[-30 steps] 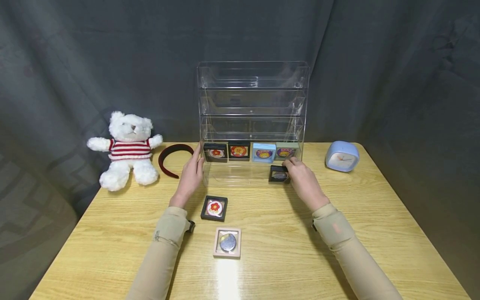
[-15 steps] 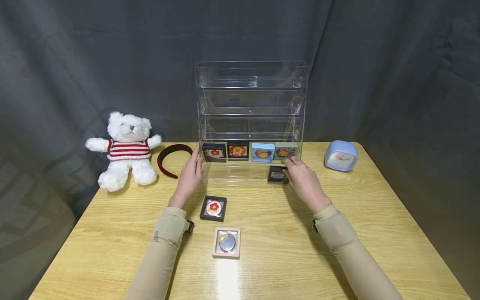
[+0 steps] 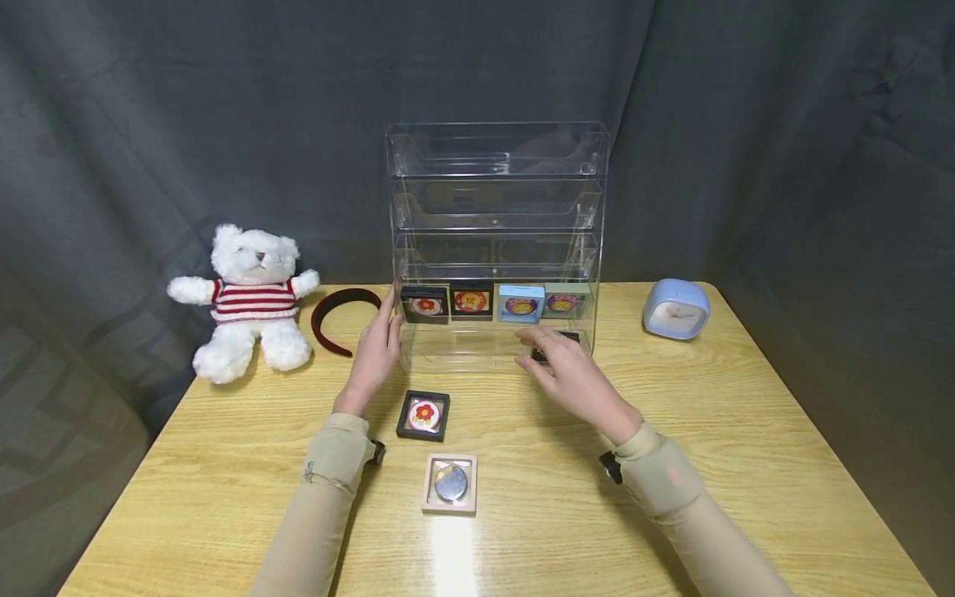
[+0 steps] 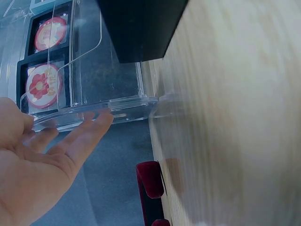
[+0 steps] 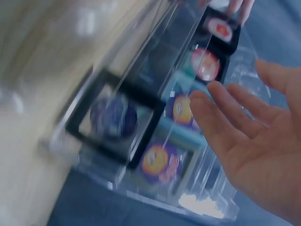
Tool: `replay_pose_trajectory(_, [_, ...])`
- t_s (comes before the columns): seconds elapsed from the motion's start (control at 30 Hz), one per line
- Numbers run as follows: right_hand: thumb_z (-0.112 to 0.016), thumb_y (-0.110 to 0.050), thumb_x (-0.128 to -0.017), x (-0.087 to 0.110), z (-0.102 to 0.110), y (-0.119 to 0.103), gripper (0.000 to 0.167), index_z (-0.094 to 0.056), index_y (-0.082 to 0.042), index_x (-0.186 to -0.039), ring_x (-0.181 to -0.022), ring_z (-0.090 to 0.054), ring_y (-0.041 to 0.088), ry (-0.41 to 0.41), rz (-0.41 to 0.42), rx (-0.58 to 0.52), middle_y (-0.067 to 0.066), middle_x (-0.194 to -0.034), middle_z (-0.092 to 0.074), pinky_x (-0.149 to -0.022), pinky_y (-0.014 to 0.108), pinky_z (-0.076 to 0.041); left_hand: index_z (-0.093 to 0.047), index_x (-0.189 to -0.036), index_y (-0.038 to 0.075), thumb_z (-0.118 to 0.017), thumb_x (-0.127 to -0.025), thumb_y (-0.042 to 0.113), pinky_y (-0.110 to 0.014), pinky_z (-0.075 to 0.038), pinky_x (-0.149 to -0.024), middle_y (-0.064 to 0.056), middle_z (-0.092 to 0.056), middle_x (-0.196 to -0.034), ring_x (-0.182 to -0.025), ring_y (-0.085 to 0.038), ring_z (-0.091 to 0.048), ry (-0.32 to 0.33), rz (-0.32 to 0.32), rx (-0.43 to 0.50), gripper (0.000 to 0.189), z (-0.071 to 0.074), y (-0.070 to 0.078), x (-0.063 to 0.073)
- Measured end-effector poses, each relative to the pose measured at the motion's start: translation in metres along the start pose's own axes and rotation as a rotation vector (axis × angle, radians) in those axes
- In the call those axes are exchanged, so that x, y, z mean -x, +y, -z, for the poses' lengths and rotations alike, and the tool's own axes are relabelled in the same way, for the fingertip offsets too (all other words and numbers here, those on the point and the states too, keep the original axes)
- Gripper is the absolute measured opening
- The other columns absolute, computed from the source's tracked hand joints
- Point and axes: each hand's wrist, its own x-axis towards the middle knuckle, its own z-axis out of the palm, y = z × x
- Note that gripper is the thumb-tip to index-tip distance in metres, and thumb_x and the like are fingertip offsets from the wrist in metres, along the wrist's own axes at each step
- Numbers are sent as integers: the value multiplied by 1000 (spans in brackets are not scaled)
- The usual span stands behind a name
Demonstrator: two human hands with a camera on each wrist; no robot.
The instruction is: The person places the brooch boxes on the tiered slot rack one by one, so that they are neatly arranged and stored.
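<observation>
A clear tiered display rack [image 3: 496,222] stands at the back of the table. My left hand [image 3: 373,352] rests straight fingers against its left side wall, as the left wrist view also shows. In its bottom tier, at the right end, stands a black-framed display case with a dark round badge [image 5: 113,115]. My right hand [image 3: 573,380] is in front of that case, fingers spread with nothing between them, partly covering it in the head view. The tier above holds a black flower-badge case [image 3: 425,305], another black case [image 3: 472,301], a light blue case [image 3: 521,305] and a grey-green case [image 3: 567,301].
On the table in front of the rack lie a black flower-badge case [image 3: 423,415] and a pink case [image 3: 450,484]. A white teddy bear [image 3: 255,303] and a dark red headband [image 3: 325,319] are at left. A blue clock [image 3: 676,309] stands at right.
My right hand has let go of the black case in the bottom tier and moved left and slightly toward me, its fingers opening. My left hand stays at the rack's side.
</observation>
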Motion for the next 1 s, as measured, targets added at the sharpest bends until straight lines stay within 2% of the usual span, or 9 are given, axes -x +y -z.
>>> replay_pose_trajectory(0.13, [-73,-14,-104,4,-14,-10,40,-64,7,-137,-114,-70,39,-89,5,-117,21,-127,-71,-97,52,-58,-23,-172,7,-40,-116,6,-58,-38,-119,-26,-40,-165,-140,-48,-51,1,-4,-3,58,0,-1,0])
replay_pose_trajectory(0.33, [-73,-24,-104,11,-31,-28,51,-58,7,-143,-119,-66,38,-299,-13,-207,21,-131,-68,-102,51,-56,-23,-171,6,-40,-116,5,-58,-37,-120,-25,-39,-166,-142,-48,-49,3,-13,0,58,0,-3,0])
replay_pose_trajectory(0.47, [-75,-31,-102,18,-42,-40,61,-55,8,-146,-125,-63,38,-413,3,-185,22,-137,-64,-108,52,-52,-23,-171,6,-40,-116,5,-58,-37,-120,-26,-40,-166,-144,-48,-48,4,-11,0,58,1,-2,1])
replay_pose_trajectory(0.63, [-81,-37,-97,26,-53,-55,76,-52,11,-148,-129,-61,38,-507,12,-125,23,-139,-63,-112,50,-49,-23,-171,6,-41,-116,6,-58,-37,-120,-26,-40,-165,-143,-48,-48,1,-8,1,58,1,0,1])
replay_pose_trajectory(0.77, [-84,-42,-93,30,-61,-62,84,-51,9,-151,-127,-61,36,-556,-3,-88,22,-138,-62,-112,48,-49,-23,-171,5,-41,-116,5,-59,-38,-119,-27,-41,-165,-141,-49,-50,1,-7,-3,58,1,-1,1])
replay_pose_trajectory(0.83, [-85,-44,-91,32,-64,-65,88,-50,8,-152,-131,-59,37,-579,-12,-65,24,-143,-59,-115,49,-46,-23,-171,5,-41,-116,5,-59,-39,-119,-27,-41,-164,-139,-49,-51,-1,-7,-4,58,1,-2,1])
replay_pose_trajectory(1.0, [-89,-48,-84,35,-70,-69,93,-53,6,-151,-128,-59,33,-601,22,-5,23,-144,-60,-114,45,-48,-23,-171,5,-41,-116,5,-59,-38,-119,-27,-42,-164,-141,-48,-50,-5,-1,0,58,0,-2,0])
